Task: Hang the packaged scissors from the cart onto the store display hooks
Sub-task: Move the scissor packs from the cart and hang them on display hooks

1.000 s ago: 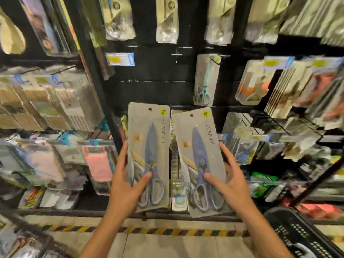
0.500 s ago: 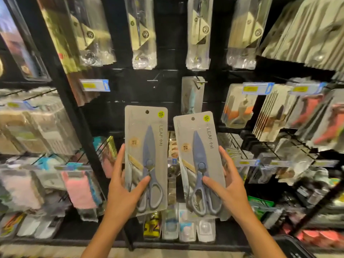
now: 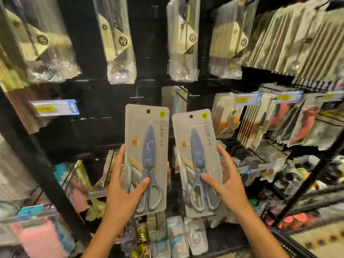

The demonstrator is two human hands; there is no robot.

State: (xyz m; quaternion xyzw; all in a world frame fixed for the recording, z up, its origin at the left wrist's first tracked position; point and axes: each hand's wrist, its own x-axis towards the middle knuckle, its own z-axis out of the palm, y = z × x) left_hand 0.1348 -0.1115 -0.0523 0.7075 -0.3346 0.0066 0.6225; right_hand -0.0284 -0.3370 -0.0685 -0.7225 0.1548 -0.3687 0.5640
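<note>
Both scissors packs (image 3: 147, 146) (image 3: 195, 155) are matt grey card under glossy clear plastic. The scissor handles (image 3: 150, 198) look smooth plastic.

Left hand (image 3: 122, 190) grips left scissors pack (image 3: 147, 157); right hand (image 3: 226, 185) grips right scissors pack (image 3: 197, 164); both upright before display hooks (image 3: 183, 92).

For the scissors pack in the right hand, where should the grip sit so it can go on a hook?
Keep hold low on the right scissors pack, at the handle end, as the right hand does: thumb across the front, fingers behind from the right edge. That probably leaves the hang hole at the top clear for a hook.
</note>
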